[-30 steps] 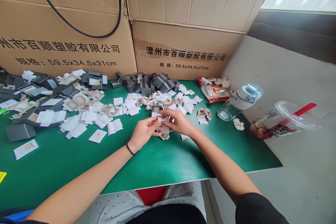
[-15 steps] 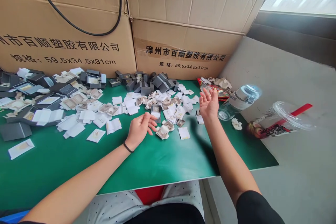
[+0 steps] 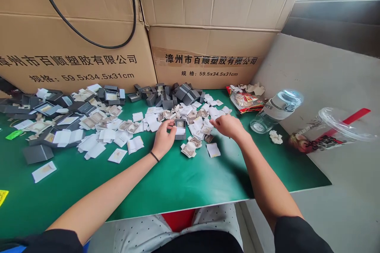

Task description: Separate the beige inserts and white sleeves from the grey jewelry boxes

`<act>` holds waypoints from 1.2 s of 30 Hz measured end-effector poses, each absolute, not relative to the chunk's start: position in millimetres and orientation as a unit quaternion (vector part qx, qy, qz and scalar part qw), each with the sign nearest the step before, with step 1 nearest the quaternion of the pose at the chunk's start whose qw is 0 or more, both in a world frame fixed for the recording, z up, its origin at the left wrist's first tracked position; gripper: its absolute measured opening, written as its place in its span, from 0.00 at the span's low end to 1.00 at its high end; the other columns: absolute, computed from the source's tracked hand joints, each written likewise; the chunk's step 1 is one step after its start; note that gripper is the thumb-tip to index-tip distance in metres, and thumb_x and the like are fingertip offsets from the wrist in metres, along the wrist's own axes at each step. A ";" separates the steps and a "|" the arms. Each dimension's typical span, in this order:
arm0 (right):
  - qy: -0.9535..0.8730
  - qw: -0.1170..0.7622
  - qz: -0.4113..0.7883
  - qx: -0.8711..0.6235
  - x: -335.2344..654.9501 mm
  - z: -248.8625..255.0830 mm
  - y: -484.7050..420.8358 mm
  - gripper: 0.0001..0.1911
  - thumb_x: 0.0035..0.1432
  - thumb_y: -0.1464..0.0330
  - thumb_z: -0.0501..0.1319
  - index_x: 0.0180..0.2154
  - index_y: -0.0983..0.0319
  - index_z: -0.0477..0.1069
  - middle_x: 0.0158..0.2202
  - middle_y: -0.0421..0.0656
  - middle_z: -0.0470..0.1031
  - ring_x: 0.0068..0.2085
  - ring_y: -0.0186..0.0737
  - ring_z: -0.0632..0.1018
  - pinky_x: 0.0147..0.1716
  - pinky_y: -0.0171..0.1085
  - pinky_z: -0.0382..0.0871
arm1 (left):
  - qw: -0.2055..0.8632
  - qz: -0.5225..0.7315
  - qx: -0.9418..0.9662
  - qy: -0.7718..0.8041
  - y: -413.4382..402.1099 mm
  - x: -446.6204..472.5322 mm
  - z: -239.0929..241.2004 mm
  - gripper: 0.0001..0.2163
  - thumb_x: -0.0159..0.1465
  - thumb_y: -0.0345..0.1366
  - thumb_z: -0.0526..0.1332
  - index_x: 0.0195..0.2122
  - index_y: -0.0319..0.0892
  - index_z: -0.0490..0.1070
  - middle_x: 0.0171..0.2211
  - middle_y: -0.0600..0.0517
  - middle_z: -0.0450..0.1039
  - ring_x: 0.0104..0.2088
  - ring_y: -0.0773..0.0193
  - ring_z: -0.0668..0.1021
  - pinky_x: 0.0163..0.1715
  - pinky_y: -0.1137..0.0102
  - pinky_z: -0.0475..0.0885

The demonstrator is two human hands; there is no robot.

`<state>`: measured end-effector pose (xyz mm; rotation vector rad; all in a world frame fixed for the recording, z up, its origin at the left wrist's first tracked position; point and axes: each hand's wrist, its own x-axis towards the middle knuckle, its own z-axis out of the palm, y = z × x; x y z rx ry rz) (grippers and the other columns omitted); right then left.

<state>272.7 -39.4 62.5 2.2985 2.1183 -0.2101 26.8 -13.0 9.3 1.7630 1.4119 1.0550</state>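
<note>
My left hand (image 3: 164,138) rests on the green mat (image 3: 166,182) with its fingers closed round a small open grey box (image 3: 179,128) that has a pale insert. My right hand (image 3: 228,125) hovers low over the scattered white and beige paper inserts (image 3: 199,124), fingers curled in a pinch; what it holds, if anything, is too small to name. A few crumpled inserts (image 3: 190,148) and a white card (image 3: 213,150) lie just in front of both hands.
More grey boxes (image 3: 175,94) pile against two big cardboard cartons (image 3: 204,55) at the back. Larger grey boxes and white cards (image 3: 59,122) cover the left. A snack packet (image 3: 245,101), a clear bottle (image 3: 274,110) and a lidded plastic cup (image 3: 335,130) lie at the right.
My right hand has dropped from raised and open near the snack packet down to the paper inserts. My left hand has moved forward from resting open and taken hold of the small grey box.
</note>
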 end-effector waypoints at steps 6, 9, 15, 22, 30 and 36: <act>0.696 0.094 -0.147 0.696 271.7 58.4 -41.1 0.25 0.54 0.47 0.54 0.30 0.62 0.74 0.33 0.52 0.75 0.32 0.46 0.75 0.26 0.36 0.60 | 0.372 0.371 0.668 0.527 -4.3 31.0 15.6 0.21 0.59 0.44 0.54 0.52 0.40 0.62 0.42 0.44 0.73 0.42 0.59 0.75 0.40 0.66 0.69; 0.699 0.083 -0.132 0.698 273.7 57.3 -39.4 0.23 0.54 0.49 0.55 0.33 0.61 0.74 0.34 0.51 0.76 0.33 0.46 0.76 0.26 0.36 0.60 | 0.406 0.353 0.697 0.474 -5.3 22.1 17.0 0.24 0.61 0.47 0.53 0.56 0.42 0.57 0.48 0.42 0.70 0.47 0.56 0.73 0.41 0.65 0.69; 0.684 0.040 -0.113 0.720 274.4 52.3 -35.3 0.22 0.54 0.49 0.56 0.38 0.60 0.72 0.36 0.50 0.75 0.35 0.46 0.75 0.27 0.35 0.59 | 0.394 0.257 0.772 0.426 -10.4 17.9 19.7 0.36 0.58 0.50 0.57 0.64 0.46 0.44 0.59 0.40 0.58 0.54 0.50 0.68 0.47 0.61 0.65; 0.687 -0.066 -0.107 0.716 262.4 41.0 -31.9 0.09 0.54 0.61 0.59 0.33 0.60 0.69 0.33 0.44 0.75 0.33 0.39 0.73 0.25 0.32 0.56 | 0.349 0.257 0.797 0.420 -10.0 19.8 14.3 0.38 0.56 0.51 0.59 0.63 0.46 0.45 0.57 0.40 0.60 0.50 0.51 0.70 0.44 0.60 0.68; 0.691 -0.270 -0.114 0.661 259.4 34.7 -26.8 0.04 0.51 0.67 0.57 0.28 0.61 0.65 0.23 0.38 0.68 0.25 0.33 0.67 0.25 0.31 0.56 | 0.343 0.310 0.778 0.426 -10.1 21.2 10.9 0.39 0.54 0.50 0.62 0.63 0.46 0.46 0.58 0.42 0.60 0.55 0.51 0.67 0.48 0.61 0.68; 0.650 -0.416 -0.165 0.614 255.5 32.9 -25.1 0.07 0.52 0.65 0.57 0.33 0.61 0.66 0.28 0.38 0.69 0.26 0.32 0.67 0.29 0.32 0.61 | 0.399 0.335 0.752 0.404 -12.1 22.3 10.0 0.39 0.53 0.48 0.63 0.63 0.45 0.47 0.57 0.40 0.60 0.49 0.52 0.71 0.39 0.65 0.73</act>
